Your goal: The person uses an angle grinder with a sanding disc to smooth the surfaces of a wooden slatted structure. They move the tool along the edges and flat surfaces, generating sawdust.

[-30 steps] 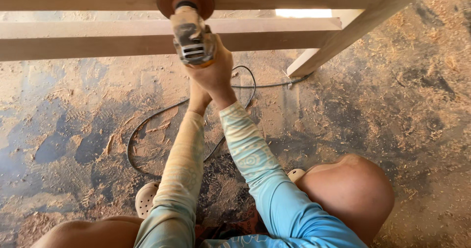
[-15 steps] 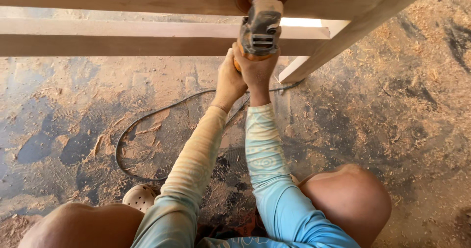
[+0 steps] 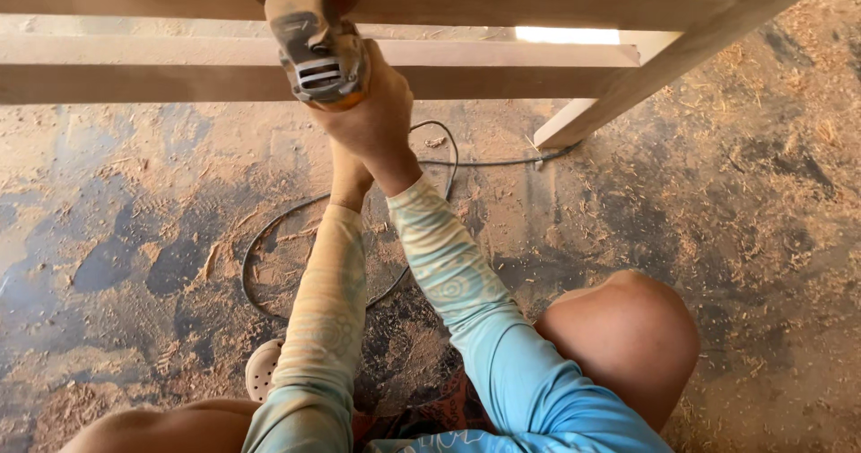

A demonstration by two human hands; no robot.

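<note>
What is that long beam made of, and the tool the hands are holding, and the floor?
The beam looks like bare, unpainted wood: pale tan, with faint grain lines. The power tool, gripped by the right hand, seems to have a hard plastic body, dull under dust, with slotted vents. The left hand is mostly hidden behind it. The floor looks like rough concrete strewn with sawdust, though the dust hides much.

packages: I see none | signs, screens: none | labels: perhaps a dusty plate on the grinder, upper centre, unclear
</note>
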